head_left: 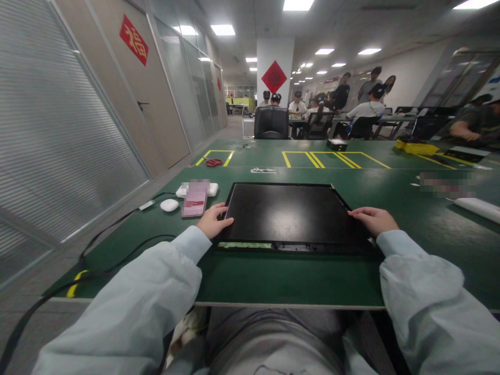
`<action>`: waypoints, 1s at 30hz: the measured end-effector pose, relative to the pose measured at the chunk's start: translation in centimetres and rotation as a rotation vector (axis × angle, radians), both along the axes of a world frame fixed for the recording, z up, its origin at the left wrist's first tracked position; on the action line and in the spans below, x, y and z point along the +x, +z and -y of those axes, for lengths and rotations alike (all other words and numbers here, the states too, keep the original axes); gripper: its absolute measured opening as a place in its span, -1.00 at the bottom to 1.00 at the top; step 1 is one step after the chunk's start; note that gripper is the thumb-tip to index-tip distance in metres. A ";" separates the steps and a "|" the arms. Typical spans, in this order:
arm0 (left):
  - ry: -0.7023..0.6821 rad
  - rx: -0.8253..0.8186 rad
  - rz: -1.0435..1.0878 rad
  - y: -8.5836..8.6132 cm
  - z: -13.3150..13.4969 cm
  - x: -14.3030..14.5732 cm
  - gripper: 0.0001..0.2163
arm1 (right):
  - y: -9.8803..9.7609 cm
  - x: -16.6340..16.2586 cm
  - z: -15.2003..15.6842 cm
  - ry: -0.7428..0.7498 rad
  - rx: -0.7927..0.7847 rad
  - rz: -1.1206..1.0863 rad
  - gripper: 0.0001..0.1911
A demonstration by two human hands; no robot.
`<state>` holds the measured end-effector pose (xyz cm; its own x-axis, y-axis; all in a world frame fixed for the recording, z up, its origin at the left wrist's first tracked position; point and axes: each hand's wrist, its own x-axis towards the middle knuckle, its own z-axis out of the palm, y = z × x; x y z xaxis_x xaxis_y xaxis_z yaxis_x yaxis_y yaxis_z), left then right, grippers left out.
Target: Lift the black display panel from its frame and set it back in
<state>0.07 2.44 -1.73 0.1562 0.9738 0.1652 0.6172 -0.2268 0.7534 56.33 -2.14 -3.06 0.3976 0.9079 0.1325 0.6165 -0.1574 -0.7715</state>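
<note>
A black LCD screen panel (287,211) lies on the green table (289,281) in front of me, its glossy face up. Along its near edge runs a strip of green circuit board (245,245). My left hand (214,221) grips the panel's left edge, thumb on top and the other fingers around the side. At the opposite edge, my right hand (375,220) has its fingers pressed together on the frame. The undersides of both hands and of the panel are hidden.
Left of the panel are a pink phone (195,200), a white rounded case (169,205) and a black cable (117,225). Red-handled scissors (213,162) lie farther back. A white roll (479,209) lies at right. People (365,110) sit and stand beyond the table.
</note>
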 end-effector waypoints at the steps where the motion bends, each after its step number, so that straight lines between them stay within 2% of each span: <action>1: -0.001 0.004 -0.019 0.0 0.0 0.0 -0.37 | 0.0 0.0 0.0 -0.001 -0.002 0.002 -0.77; 8: -0.003 0.035 -0.117 0.0 0.2 0.1 -0.36 | 0.2 -0.4 0.2 -0.027 0.000 0.002 -0.73; 17: -0.004 0.073 -0.178 -0.1 0.3 0.2 -0.40 | 0.5 -2.7 1.7 -0.064 0.145 0.015 -0.74; 24: -0.034 0.120 -0.190 -0.4 0.4 0.3 -0.42 | 0.5 -2.2 1.2 -0.072 0.138 0.020 -0.75; 30: -0.026 0.138 -0.208 -0.7 0.4 0.5 -0.48 | 0.3 -0.6 0.4 -0.039 0.031 0.039 -0.74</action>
